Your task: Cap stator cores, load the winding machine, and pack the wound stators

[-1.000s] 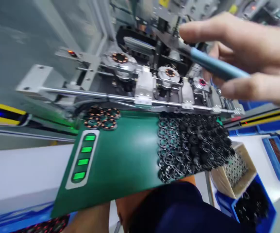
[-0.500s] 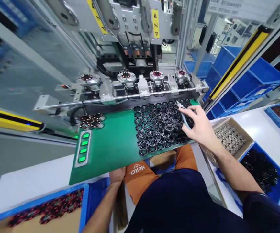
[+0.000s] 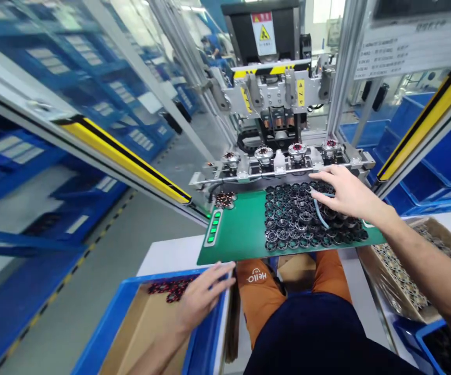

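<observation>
My right hand (image 3: 346, 195) is over the right part of a dense spread of black ring-shaped parts (image 3: 283, 221), its fingers stretched out and apart. Beneath its thumb lie cutting pliers (image 3: 319, 214) with light blue handles, resting on the rings; the hand partly hides them. Lower left, my left hand (image 3: 204, 294) hovers above a blue bin (image 3: 121, 302), fingers spread and holding nothing. Red-and-black ring parts (image 3: 176, 289) lie at the far end of that bin. A small group of copper-and-black parts (image 3: 224, 200) sits at the left of the green mat (image 3: 241, 224).
Behind the mat stands a machine with several round fixtures (image 3: 263, 153) in a row along a metal rail. Yellow-and-black posts (image 3: 127, 161) flank it. A carton of metallic rings (image 3: 405, 276) is at the right. Green-lit buttons (image 3: 214, 229) sit at the mat's left.
The view has swung left. My left hand has risen from beside my leg to above the bin. My right hand's fingers have straightened over the pliers, which now lie on the rings.
</observation>
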The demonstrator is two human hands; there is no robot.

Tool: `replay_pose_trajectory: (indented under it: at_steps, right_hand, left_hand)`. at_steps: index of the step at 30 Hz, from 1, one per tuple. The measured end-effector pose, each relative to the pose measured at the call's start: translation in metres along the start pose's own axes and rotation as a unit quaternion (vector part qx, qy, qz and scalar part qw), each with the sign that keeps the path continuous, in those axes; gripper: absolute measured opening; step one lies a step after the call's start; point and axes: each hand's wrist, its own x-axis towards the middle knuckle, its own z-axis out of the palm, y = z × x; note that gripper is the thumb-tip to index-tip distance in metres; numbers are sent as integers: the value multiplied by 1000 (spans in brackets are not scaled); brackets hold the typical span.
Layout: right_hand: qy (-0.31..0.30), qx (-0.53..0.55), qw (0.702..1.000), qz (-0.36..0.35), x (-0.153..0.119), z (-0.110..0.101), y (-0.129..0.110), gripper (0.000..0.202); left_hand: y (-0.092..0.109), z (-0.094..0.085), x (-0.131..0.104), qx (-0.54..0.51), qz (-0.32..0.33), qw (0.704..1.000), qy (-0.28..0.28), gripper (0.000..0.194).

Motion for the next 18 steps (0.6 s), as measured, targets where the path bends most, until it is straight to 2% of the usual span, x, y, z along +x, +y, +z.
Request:
replay_pose_trajectory:
  at_steps: [2,4,6,7,10,12,15,18]
  right_hand:
    - [-45,-3,999,-20,40,-9,-8,57]
    - [-100,-10,995,-10,87,-7,-19,55]
    - [-142,-26,989,12,137,5,-29,53]
    - [-156,-39,987,23,162,15,-32,52]
    - [-181,-81,979,50,224,50,-36,48]
    - [-206,-107,970,73,254,71,-34,48]
    - [-256,-132,952,101,283,95,-28,48]
    - [-321,-137,930,119,303,108,-21,49]
  left_hand:
    - [-33,-42,51,19,-10,999,28,53]
    - [-67,-75,115,56,-45,996,58,45]
    - [-101,-94,185,96,-124,984,83,34]
    - [-119,-98,218,114,-161,978,73,34]
    - [-173,-88,295,136,-211,968,8,34]
    - [-205,-70,325,143,-229,962,-28,42]
    - [-241,-41,344,153,-239,956,-77,45]
    - [-265,-21,350,159,-238,952,-113,40]
